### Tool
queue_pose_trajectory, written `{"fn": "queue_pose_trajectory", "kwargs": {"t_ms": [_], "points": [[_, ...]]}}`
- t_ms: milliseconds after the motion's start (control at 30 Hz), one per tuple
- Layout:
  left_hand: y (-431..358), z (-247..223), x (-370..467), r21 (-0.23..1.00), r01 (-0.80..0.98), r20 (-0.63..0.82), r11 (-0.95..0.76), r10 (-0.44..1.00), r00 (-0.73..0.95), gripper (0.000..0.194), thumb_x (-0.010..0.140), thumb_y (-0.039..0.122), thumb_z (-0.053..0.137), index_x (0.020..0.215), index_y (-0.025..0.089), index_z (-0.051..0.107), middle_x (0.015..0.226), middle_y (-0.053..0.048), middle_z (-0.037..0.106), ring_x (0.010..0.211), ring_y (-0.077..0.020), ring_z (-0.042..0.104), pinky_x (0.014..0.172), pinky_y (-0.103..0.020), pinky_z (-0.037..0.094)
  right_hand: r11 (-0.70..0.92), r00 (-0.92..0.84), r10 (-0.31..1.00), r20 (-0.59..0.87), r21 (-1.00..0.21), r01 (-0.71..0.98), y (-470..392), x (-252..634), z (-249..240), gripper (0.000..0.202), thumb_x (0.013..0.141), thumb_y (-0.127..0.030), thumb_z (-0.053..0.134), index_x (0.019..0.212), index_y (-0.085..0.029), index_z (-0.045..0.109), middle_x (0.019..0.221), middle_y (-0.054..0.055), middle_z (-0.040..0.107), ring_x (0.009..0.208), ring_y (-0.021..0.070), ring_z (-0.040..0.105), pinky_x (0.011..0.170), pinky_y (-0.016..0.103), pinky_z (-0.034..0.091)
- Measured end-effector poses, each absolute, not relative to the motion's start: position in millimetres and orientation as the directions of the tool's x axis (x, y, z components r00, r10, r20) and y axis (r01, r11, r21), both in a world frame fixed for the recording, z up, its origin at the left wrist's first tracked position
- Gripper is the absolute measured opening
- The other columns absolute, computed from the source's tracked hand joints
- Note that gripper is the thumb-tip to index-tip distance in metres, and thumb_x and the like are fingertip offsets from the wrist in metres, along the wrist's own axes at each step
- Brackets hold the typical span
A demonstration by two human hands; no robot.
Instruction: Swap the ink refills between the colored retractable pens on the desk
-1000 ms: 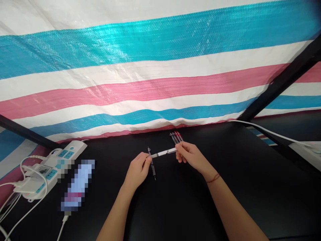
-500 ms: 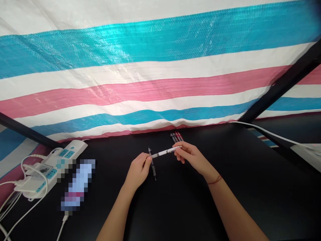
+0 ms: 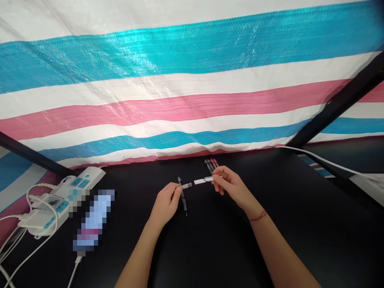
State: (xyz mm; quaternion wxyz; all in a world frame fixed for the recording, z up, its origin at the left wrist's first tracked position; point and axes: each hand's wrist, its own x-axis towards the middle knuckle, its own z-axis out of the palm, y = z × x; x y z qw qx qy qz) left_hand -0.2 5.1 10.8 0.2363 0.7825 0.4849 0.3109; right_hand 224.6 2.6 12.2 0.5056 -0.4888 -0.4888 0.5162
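Note:
In the middle of the view, two parts of a pen are held end to end with a narrow dark gap between them. My left hand pinches the grey, see-through part. The white part is between the thumb and fingertips of my right hand. Whether a thin refill spans the gap I cannot make out. A dark pen lies on the table just beside and under my left fingertips. Behind my right hand, several pens with grey and red parts lie side by side, partly hidden.
The table is black. At the left are a white power strip with plugged-in cables and a blurred phone on a charging cord. Striped sheeting hangs behind, with a black bar and white cable at the right.
The pen has come apart into two: my right hand has moved slightly right with the white part. My left hand has stayed in place with the grey part.

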Motion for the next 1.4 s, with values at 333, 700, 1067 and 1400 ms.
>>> {"fn": "queue_pose_trajectory", "kwargs": {"t_ms": [333, 700, 1067, 1400], "points": [[6.6, 7.2, -3.8, 0.745, 0.562, 0.253, -0.359, 0.932, 0.260, 0.028, 0.091, 0.035, 0.039, 0.091, 0.018, 0.061, 0.075, -0.003, 0.061, 0.070, -0.0157, 0.058, 0.065, -0.026, 0.045, 0.018, 0.226, 0.973, -0.047, -0.961, -0.275, 8.6, 230.1, 3.9, 0.027, 0.068, -0.040, 0.069, 0.080, -0.019, 0.058, 0.053, -0.004, 0.053, 0.044, 0.0084, 0.045, 0.039, 0.020, 0.032], [7.0, 5.2, -1.9, 0.846, 0.446, 0.209, -0.292, 0.952, 0.225, 0.030, 0.089, 0.037, 0.043, 0.097, 0.016, 0.062, 0.081, -0.005, 0.061, 0.067, -0.0150, 0.055, 0.062, -0.025, 0.043, -0.063, 0.153, 0.962, -0.224, -0.733, -0.677, 10.3, 235.0, 7.8, 0.009, 0.059, -0.024, 0.065, 0.066, -0.020, 0.062, 0.048, -0.004, 0.051, 0.042, 0.0077, 0.042, 0.038, 0.019, 0.033], [7.4, 2.2, -1.0, 0.830, 0.459, 0.218, -0.316, 0.942, 0.254, 0.029, 0.089, 0.036, 0.044, 0.099, 0.016, 0.063, 0.080, -0.005, 0.062, 0.065, -0.0144, 0.055, 0.062, -0.026, 0.044, -0.070, -0.018, 0.996, -0.089, -0.627, -0.776, 4.8, 231.4, 12.1, 0.008, 0.063, -0.022, 0.056, 0.069, -0.020, 0.062, 0.050, -0.003, 0.044, 0.046, 0.0080, 0.037, 0.038, 0.017, 0.031], [9.9, -0.6, -2.1, 0.833, 0.467, 0.219, -0.298, 0.951, 0.216, 0.026, 0.088, 0.034, 0.045, 0.099, 0.017, 0.062, 0.085, -0.005, 0.063, 0.069, -0.0150, 0.058, 0.064, -0.027, 0.047, -0.073, 0.131, 0.964, -0.229, -0.708, -0.703, 9.0, 228.6, 9.7, 0.011, 0.060, -0.024, 0.065, 0.067, -0.019, 0.059, 0.051, -0.004, 0.050, 0.042, 0.0067, 0.041, 0.038, 0.018, 0.032]]}}
